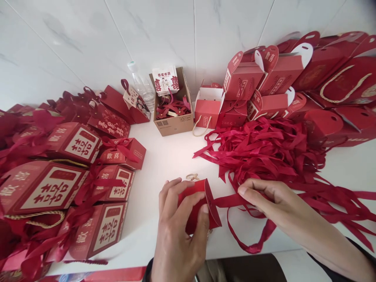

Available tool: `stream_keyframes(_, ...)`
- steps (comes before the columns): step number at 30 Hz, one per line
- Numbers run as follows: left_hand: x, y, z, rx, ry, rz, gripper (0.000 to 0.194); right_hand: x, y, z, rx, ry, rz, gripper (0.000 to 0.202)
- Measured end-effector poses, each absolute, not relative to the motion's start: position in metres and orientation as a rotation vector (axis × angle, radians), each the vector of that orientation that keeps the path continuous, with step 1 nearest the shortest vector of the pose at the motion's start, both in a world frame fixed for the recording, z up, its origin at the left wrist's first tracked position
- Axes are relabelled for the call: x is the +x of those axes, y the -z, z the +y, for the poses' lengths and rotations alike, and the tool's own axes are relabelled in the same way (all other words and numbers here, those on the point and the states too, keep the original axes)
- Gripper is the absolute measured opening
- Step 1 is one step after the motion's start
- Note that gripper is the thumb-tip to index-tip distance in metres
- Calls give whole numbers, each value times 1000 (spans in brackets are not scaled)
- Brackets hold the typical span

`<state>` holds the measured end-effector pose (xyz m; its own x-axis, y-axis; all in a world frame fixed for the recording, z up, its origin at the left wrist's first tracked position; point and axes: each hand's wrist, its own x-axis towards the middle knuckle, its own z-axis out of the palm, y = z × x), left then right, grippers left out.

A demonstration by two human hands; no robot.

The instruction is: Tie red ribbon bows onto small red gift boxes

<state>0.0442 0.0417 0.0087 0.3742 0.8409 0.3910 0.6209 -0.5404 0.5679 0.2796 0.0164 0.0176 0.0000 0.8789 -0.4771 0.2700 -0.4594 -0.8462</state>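
Note:
My left hand (182,219) is closed round a small red gift box (216,209) near the front edge of the white table. The box lies tilted, its curved top flap turned to the right. A red ribbon (227,201) runs from that flap to my right hand (261,196), which pinches it between thumb and fingers. More of the ribbon hangs in a loop below my right hand. Gold cord shows just behind the box. Behind my right hand spreads a large tangled heap of red ribbons (261,150).
Red boxes with bows (108,227) crowd the left side. At the back stand a cardboard box (174,125) holding cards and ribbon pieces, a clear plastic bottle (141,84) and an open red box (207,111). Stacked red handled boxes (243,80) line the back right against the tiled wall.

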Motion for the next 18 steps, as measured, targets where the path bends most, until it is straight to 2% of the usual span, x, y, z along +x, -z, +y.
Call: stream_keyframes(18,51,-12,43,2252,-964,1285,19,277,-15,26,-1697,-1532,-1117,53)
